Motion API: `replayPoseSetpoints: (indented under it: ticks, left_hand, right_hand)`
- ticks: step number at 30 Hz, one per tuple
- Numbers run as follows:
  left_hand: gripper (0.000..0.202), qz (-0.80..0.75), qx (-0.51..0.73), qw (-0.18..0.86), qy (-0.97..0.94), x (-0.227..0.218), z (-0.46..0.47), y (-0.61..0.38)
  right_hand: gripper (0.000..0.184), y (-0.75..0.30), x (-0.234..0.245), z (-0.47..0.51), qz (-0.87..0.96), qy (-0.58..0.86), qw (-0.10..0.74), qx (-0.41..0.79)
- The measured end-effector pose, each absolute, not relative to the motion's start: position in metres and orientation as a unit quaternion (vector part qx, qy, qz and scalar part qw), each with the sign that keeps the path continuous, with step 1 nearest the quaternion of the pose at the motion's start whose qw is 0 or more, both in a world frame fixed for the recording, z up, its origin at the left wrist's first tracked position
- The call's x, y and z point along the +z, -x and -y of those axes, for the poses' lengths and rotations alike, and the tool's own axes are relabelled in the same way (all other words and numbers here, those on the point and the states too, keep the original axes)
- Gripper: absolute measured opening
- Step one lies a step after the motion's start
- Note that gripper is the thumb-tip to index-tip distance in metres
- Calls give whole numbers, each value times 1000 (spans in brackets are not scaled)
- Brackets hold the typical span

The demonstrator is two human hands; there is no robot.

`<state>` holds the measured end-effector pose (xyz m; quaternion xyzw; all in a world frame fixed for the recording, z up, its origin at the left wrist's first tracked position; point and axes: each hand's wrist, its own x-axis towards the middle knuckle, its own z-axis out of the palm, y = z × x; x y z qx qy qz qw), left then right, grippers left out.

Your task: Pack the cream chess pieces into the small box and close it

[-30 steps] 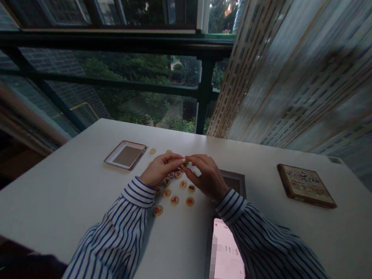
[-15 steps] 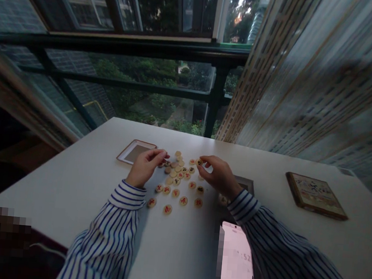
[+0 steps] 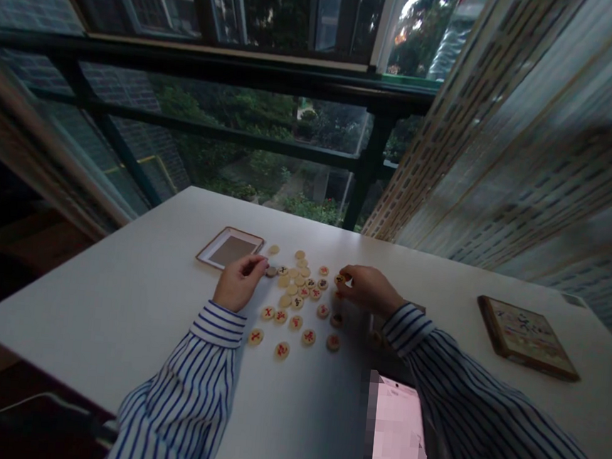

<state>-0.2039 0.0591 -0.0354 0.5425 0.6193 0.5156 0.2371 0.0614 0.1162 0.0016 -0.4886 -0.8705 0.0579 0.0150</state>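
Round wooden Chinese chess pieces (image 3: 308,337) lie loosely spread in the middle of the white table (image 3: 91,289), some showing red or black characters, others blank side up. My right hand (image 3: 368,288) pinches a black-marked Chinese chess piece (image 3: 339,279) between thumb and fingers at the right edge of the spread. On the opposite side, my left hand (image 3: 240,281) has thumb and forefinger pressed together, beside a greyish piece (image 3: 271,272). Whether something sits between those left fingertips is too small to make out.
A shallow rimmed tray (image 3: 229,248) lies behind my left hand. Under my right wrist is a dark-edged box part (image 3: 411,310), partly hidden. A flat decorated wooden box (image 3: 527,334) rests farther right. A lit phone (image 3: 398,430) is near the front edge. Window railing and curtain border the table.
My right hand has shifted right and slightly nearer with its piece. My left hand has drawn back leftward, uncovering a blank piece near the tray. The view has turned slightly.
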Motion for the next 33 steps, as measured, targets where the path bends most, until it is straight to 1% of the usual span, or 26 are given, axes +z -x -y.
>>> replayPoseSetpoints:
  ticks: [9,16,23,29,31,33]
  left_hand:
    - [27,-647,448,178,-591,-40,-48,211]
    - [26,-638,405,133,-642,-46,-49,210]
    - [26,-629,390,118,-662,-48,-49,210]
    - [25,-625,389,108,-668,-48,-47,208]
    - [26,-633,388,105,-662,-47,-47,209]
    - [25,-640,387,104,-656,-47,-48,209]
  right_hand:
    - [29,-49,1,-124,861,501,-68,48]
    - [30,-43,5,-124,860,500,-89,49]
    - [33,-45,14,-128,881,468,-55,52]
    - [29,-44,33,-132,919,387,53,54]
    - [28,-37,37,-129,927,366,62,45]
    - [27,-27,38,-122,943,329,43,40]
